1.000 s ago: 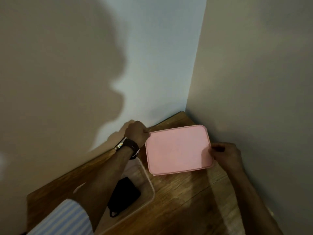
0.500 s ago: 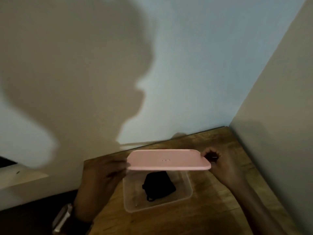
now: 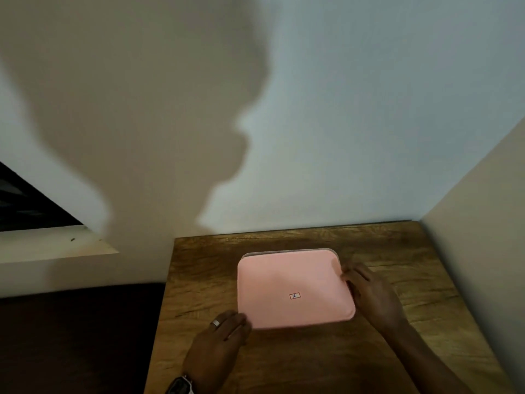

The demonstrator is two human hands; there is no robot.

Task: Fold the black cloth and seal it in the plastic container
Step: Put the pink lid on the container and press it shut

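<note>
Head view, the only one. Your pink lid lies flat over the plastic container, of which only a thin clear rim shows past the lid's far edge, from 12 to 1 o'clock. The black cloth is not visible; judged to be inside, under the lid, but the opaque pink hides it.

Left hand: at the lid's 7 o'clock corner, fingers loosely curled and touching that corner. Whether they pinch the lid or only rest against it, I cannot tell. A ring and a wristwatch show on that hand and arm.

Right hand: along the lid's 3 o'clock edge, fingers bent down over the rim, blurred. It looks to be in contact with the edge; firmness of hold cannot be read.

Everything sits on the wooden table, container well clear of its edges.

Risks, as judgement:
- The sliver of rim at the far side suggests the lid sits slightly toward you. Press now and the far edge may not seat.
- Pressing only at 3 and 7 o'clock could lift the opposite corners, so work round all four.
- A stray fold of cloth over the rim would block the seal, and you cannot see it.
- A hard one-sided push could skate the container across the smooth wood.
</note>
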